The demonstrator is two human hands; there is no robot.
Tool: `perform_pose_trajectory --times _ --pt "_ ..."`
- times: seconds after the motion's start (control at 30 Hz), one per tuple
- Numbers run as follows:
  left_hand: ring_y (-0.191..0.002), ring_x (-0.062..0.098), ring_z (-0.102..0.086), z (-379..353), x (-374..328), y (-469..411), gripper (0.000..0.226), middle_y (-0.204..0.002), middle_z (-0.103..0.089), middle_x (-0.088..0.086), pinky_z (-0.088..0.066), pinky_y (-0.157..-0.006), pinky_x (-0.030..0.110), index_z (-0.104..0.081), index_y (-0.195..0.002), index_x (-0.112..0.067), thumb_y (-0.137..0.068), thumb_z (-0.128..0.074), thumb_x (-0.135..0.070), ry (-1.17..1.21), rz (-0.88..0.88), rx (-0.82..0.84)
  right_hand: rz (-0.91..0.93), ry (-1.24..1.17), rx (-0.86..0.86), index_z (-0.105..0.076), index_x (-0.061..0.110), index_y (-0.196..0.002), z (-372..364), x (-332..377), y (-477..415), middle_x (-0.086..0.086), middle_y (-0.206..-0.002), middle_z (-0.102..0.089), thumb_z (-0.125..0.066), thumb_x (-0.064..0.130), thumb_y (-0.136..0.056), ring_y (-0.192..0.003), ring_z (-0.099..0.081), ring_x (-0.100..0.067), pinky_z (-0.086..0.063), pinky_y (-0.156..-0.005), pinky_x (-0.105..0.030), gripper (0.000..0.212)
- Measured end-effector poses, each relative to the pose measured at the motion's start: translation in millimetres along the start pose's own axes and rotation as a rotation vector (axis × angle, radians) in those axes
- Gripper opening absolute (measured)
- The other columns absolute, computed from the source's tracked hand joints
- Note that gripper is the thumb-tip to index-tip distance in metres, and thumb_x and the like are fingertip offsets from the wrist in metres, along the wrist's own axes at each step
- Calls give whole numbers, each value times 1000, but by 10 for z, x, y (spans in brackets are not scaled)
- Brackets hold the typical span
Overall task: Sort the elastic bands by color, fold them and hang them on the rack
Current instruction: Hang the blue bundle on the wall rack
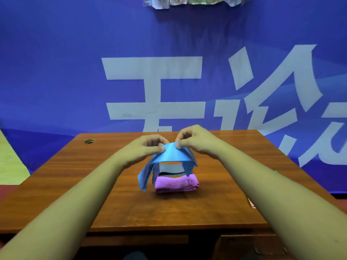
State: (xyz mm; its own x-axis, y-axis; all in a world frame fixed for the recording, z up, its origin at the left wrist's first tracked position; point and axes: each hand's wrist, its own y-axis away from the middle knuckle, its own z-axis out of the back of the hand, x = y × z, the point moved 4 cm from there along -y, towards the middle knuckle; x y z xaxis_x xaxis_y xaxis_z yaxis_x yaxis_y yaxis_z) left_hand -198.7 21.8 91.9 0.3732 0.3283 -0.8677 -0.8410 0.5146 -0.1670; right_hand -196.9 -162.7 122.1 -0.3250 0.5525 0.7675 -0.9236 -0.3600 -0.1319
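Note:
A light blue elastic band [170, 156], folded into several layers, is lifted above the middle of the wooden table [93, 184]. My left hand [144, 149] pinches its top edge on the left, and my right hand [193, 141] pinches the same edge on the right. The band's ends droop down on both sides, the left end reaching almost to the tabletop. Under it lies a folded purple band [176, 183], and a dark folded band [174, 173] shows just behind that one. No rack is in view.
A blue banner [75, 72] with large white characters hangs right behind the table. A round cable hole [89, 141] sits in the table's far left corner. Something pinkish [251, 203] peeks out beside my right forearm near the right edge. Pale hanging pieces [187, 1] show at the top.

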Motion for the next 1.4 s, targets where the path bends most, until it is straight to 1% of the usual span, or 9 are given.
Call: perform_pose_trajectory --times 0.1,0.33,0.47,0.6,0.73,0.9,1.1,1.23,1.4 --pt "-88 9 -60 123 9 -309 15 -95 -66 2 -48 -83 22 -64 -106 -5 -92 -60 -9 0 34 41 -24 -18 17 -71 16 -77 130 -127 -270 2 -75 -67 -71 12 -79 -71 -55 -13 -45 -69 -32 5" --pt "-77 8 -53 476 198 -1295 23 -83 -56 2 -43 -70 15 -54 -115 -4 -93 -59 -5 80 26 27 -98 -174 -9 -69 11 -82 531 -547 -1172 0 -66 -53 -71 9 -80 -46 -36 -6 -27 -42 -17 3" --pt "-78 15 -49 773 195 -1829 24 -84 -54 6 -42 -71 24 -57 -111 -15 -87 -60 -18 29 35 47 -128 -291 36 -69 11 -76 760 -645 -1718 -3 -70 -56 -69 7 -77 -71 -46 -18 -35 -66 -29 4" --pt "-87 20 -56 1118 57 -2188 27 -91 -62 1 -46 -82 36 -57 -111 -34 -85 -62 -38 -279 10 96 -215 -439 24 -63 10 -69 1046 -542 -2109 -3 -61 -51 -64 1 -79 -56 -46 -14 -38 -59 -24 13" --pt "-95 9 -55 1460 -418 -2403 58 -94 -59 -6 -42 -89 22 -46 -126 -41 -78 -79 -42 -303 4 81 -283 -522 1 -62 6 -76 1436 -173 -2340 -4 -60 -51 -64 4 -76 -54 -47 -18 -41 -60 -28 3" --pt "-94 4 -51 2014 -1230 -2606 70 -100 -49 -16 -42 -80 14 -34 -128 -46 -75 -80 -36 -373 -53 63 -351 -577 -49 -62 7 -84 2022 594 -2582 -10 -72 -59 -68 15 -63 -69 -50 -27 -44 -71 -34 23" --pt "-83 9 -51 2718 -2072 -2712 54 -98 -53 -15 -48 -74 23 -40 -117 -40 -81 -78 -26 -452 -135 23 -360 -656 -5 -66 3 -93 2485 1491 -2833 -13 -76 -63 -64 11 -77 -64 -53 -23 -45 -68 -33 18" --pt "-78 19 -46 3101 -2357 -2739 37 -89 -56 -6 -46 -76 42 -50 -110 -38 -81 -72 -42 -407 -162 -46 -261 -578 -23 -62 6 -90 2622 1916 -2953 -1 -58 -59 -60 5 -84 -49 -48 -15 -38 -60 -28 6" --pt "-81 34 -49 3364 -2582 -2744 40 -86 -59 3 -47 -73 48 -59 -107 -31 -77 -65 -58 -353 -184 -140 21 -322 -77 -59 21 -96 2721 2271 -2977 -8 -81 -61 -64 21 -90 -68 -51 -18 -36 -67 -33 7"
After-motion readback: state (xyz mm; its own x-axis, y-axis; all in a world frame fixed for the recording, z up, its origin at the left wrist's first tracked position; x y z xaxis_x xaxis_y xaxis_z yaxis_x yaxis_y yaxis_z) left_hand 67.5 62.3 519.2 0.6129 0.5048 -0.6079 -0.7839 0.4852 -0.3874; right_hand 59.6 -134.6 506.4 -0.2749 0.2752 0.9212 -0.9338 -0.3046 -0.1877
